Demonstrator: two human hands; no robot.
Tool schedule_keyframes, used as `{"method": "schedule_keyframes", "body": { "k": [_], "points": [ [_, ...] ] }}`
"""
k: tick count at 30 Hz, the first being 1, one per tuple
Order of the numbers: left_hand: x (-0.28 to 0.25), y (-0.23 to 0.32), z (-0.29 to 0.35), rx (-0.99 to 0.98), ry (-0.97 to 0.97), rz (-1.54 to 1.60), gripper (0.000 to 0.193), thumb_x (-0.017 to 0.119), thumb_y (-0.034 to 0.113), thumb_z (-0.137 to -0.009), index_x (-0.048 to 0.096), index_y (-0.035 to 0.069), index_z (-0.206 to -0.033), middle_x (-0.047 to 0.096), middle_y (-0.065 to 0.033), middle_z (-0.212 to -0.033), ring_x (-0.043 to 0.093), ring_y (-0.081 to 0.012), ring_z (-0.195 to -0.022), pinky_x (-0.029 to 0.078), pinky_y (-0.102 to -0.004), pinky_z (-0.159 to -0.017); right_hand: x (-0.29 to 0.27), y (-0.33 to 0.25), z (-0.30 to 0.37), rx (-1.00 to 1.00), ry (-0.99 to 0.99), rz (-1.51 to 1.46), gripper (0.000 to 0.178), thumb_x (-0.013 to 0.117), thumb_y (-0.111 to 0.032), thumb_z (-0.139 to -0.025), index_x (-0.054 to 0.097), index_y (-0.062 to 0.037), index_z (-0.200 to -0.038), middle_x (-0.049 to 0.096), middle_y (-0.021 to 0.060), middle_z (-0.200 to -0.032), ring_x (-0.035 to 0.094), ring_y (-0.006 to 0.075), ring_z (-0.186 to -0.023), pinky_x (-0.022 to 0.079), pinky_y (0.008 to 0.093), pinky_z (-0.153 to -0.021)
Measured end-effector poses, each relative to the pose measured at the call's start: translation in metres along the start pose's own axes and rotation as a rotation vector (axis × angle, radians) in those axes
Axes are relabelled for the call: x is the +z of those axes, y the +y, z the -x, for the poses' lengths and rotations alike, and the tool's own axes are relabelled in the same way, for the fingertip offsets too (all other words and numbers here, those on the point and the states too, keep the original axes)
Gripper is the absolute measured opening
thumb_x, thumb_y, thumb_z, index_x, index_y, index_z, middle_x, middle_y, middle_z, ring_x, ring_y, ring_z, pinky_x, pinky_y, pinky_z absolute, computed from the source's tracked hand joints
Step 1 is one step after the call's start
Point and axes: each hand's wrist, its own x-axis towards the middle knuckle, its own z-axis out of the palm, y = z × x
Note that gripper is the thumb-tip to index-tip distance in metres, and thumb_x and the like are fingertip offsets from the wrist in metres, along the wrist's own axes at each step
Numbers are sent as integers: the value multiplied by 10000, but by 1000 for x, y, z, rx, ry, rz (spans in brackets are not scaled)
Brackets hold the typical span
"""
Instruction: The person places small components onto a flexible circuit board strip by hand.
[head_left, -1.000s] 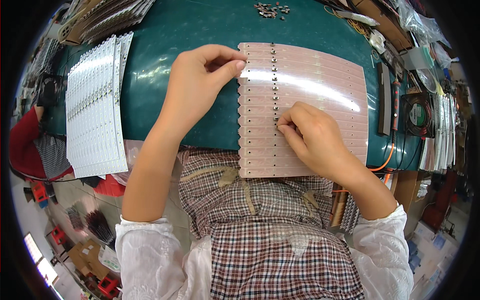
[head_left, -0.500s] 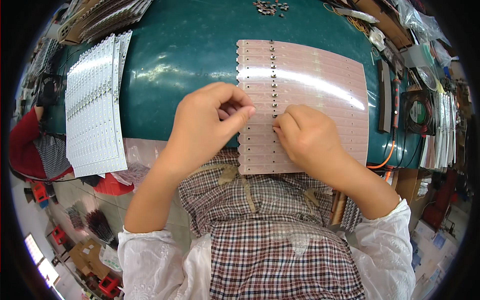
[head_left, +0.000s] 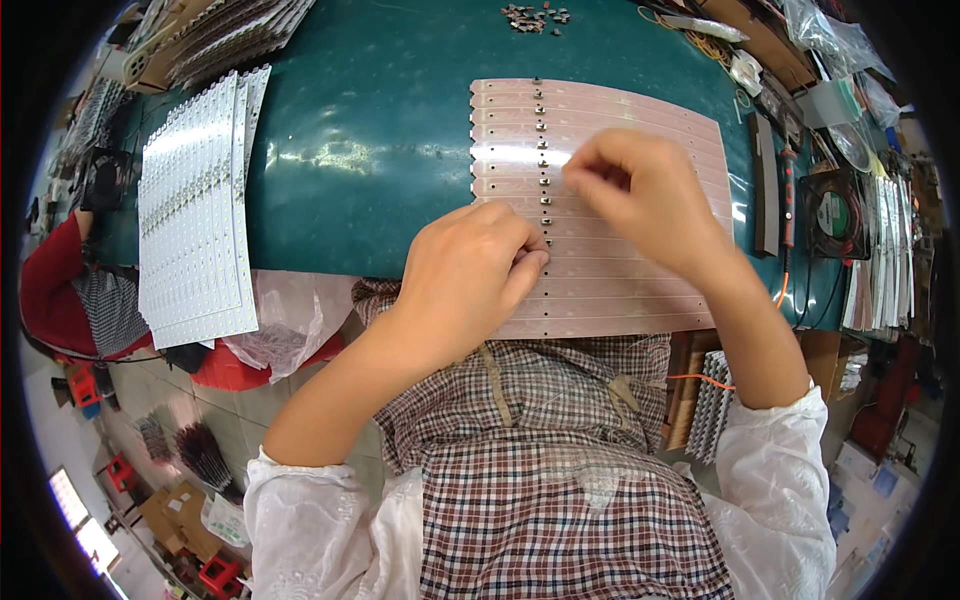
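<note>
A pinkish panel of joined strips [head_left: 630,235], probably circuit boards seen from the back, lies in front of me at the table's near edge. A column of small dark metal clips or connectors [head_left: 544,182] runs down its left part, with bare holes lower down. My left hand [head_left: 470,265] rests over the panel's lower left, thumb and forefinger pinched beside the lowest of these pieces; what they grip, if anything, is hidden. Above the panel, right of the column, my right hand [head_left: 645,195] is raised with curled fingers drawn together, somewhat blurred; anything in them is too small to see.
A small heap of loose metal pieces [head_left: 535,18] sits at the far side of the green table [head_left: 340,160]. White LED boards [head_left: 195,220] are stacked at the left. Along the right stand a dark bar [head_left: 765,185], an orange-corded tool [head_left: 788,205] and a fan [head_left: 835,215].
My right hand has moved up and away from the column of pieces. My left hand has come down and right to the column's lower end. The view has shifted slightly.
</note>
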Motion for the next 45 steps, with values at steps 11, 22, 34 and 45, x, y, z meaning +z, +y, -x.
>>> {"method": "schedule_keyframes", "body": {
  "k": [11, 22, 34, 45],
  "points": [
    [7, 5, -3, 92, 29, -154, 103, 760, 92, -796, 666, 63, -824, 632, -65, -783, 648, -252, -741, 524, -364, -666, -16, 44, -83, -41, 217, 238, 213, 723, -193, -905, 745, 4, -982, 727, 83, -837, 663, 156, -776, 529, 309, -730],
    [12, 9, -1, 268, 56, -357, 175, 779, 79, -697, 629, 80, -785, 568, -45, -749, 618, -238, -716, 513, -354, -600, -5, 95, -124, -47, 342, 315, 202, 714, -211, -901, 762, -67, -1035, 749, 94, -933, 697, 233, -870, 538, 365, -796],
    [-26, -4, -24, 96, -15, -11, 113, 782, 117, -800, 729, 41, -864, 698, -76, -798, 677, -243, -711, 538, -342, -645, -11, 87, -128, -2, 374, 331, 219, 731, -214, -825, 745, -41, -958, 730, 95, -828, 687, 218, -762, 541, 346, -715],
    [-12, -104, -184, 35, 322, -276, 166, 733, 212, -863, 768, 77, -954, 722, -96, -922, 685, -244, -866, 525, -357, -771, -25, 5, 8, 318, 38, -533, 116, 709, -54, -894, 717, 44, -956, 719, 50, -847, 663, 84, -755, 530, 237, -672]
  ]
}}
